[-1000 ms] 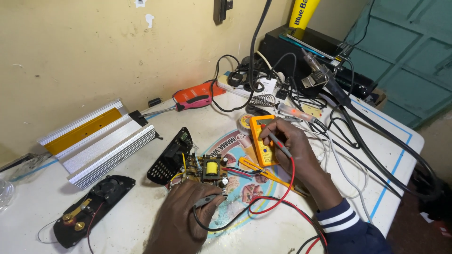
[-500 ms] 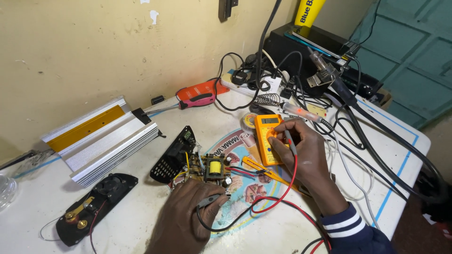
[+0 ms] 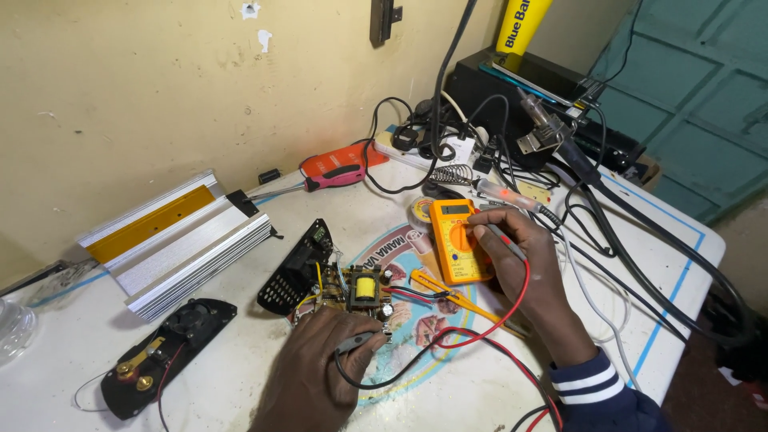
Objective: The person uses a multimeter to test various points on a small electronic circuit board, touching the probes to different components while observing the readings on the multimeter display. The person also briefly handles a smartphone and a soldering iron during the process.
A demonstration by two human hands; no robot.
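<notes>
The left hand [image 3: 316, 372] grips a black test probe [image 3: 358, 344] between thumb and fingers, its tip pressed toward the small circuit board [image 3: 352, 294] lying on the white table [image 3: 200, 376]. The right hand [image 3: 516, 260] rests its fingers on the dial area of the orange meter [image 3: 452, 240] while pinning the red test probe [image 3: 504, 240] against the palm; how tightly it is held cannot be told. The meter lies flat on a printed paper sheet [image 3: 416, 320], just right of the board. Red and black leads loop between both hands.

Handling, as a judgement: the board appears light and fragile, with a yellow transformer [image 3: 365, 286] and exposed parts; take it by the edges only. The meter looks rigid and light; grip its sides. The probes are slim and should be held by the insulated shafts.

A ribbed metal case [image 3: 180, 240] and a red-handled screwdriver [image 3: 336, 176] lie well apart, toward the wall.
</notes>
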